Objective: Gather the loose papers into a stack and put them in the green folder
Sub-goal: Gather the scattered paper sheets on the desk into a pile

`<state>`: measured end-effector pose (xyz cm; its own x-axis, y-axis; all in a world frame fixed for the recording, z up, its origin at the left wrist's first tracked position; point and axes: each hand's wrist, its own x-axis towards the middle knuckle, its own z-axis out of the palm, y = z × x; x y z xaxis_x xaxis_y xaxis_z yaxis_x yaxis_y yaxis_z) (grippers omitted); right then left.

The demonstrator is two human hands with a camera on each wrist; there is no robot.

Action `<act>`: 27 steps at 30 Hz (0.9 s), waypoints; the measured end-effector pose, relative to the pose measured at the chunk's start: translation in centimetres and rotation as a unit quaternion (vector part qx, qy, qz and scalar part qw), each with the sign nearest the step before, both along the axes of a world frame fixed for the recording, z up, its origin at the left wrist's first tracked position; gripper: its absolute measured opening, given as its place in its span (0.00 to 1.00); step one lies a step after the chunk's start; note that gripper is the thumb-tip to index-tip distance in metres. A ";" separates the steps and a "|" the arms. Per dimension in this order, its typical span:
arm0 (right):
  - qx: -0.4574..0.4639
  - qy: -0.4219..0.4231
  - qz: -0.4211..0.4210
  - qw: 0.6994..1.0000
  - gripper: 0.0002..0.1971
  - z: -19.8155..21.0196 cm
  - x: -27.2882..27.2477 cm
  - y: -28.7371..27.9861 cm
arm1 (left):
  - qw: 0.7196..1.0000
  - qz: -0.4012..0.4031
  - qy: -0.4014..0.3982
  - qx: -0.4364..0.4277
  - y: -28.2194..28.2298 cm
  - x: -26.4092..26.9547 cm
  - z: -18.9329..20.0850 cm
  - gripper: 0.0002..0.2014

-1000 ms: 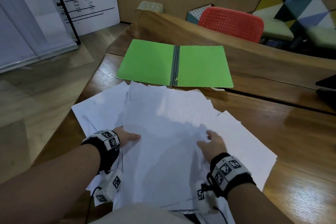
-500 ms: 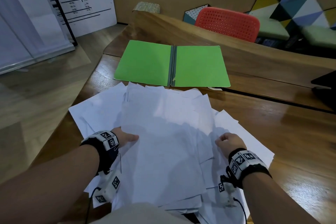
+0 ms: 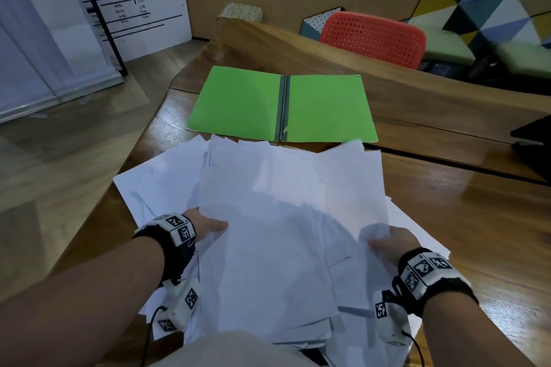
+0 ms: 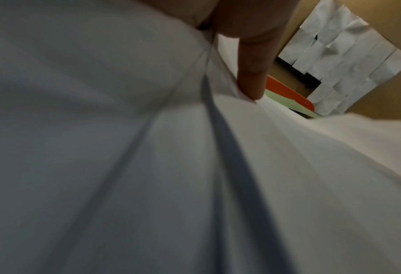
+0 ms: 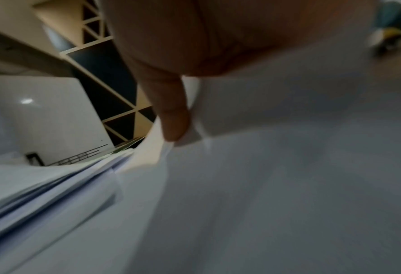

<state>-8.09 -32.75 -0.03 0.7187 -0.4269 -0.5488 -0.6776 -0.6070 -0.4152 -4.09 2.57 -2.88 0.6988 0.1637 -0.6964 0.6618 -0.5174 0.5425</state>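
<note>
Loose white papers (image 3: 268, 232) lie in a rough overlapping pile on the near part of the wooden table (image 3: 462, 217). My left hand (image 3: 208, 226) holds the pile's left edge, thumb on top; in the left wrist view that thumb (image 4: 253, 74) presses on the sheets (image 4: 147, 166). My right hand (image 3: 384, 243) grips the right edge of some raised sheets; the right wrist view shows its thumb (image 5: 173, 118) pinching the paper (image 5: 265, 185). The green folder (image 3: 283, 107) lies open flat just beyond the pile, untouched.
A red perforated chair back (image 3: 372, 36) stands behind the table's far raised edge. A dark object (image 3: 533, 143) sits at the right edge of the table. A white board (image 3: 128, 3) with black lines leans at the back left. Floor lies to the left.
My right hand has moved out to the right edge of the pile and lifted some sheets there. The left hand has stayed at the left edge.
</note>
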 end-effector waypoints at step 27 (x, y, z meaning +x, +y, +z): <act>-0.117 0.012 -0.143 0.983 0.30 -0.7 -2.1 0.1 | 1.000 -0.012 -0.013 0.004 -0.2 -0.1 0.2 0.26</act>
<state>-10.15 -32.62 -0.75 0.5381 -0.7266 -0.4272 -0.8428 -0.4667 -0.2680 -4.23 2.36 -2.72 0.7205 0.1519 -0.6766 0.6348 -0.5372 0.5554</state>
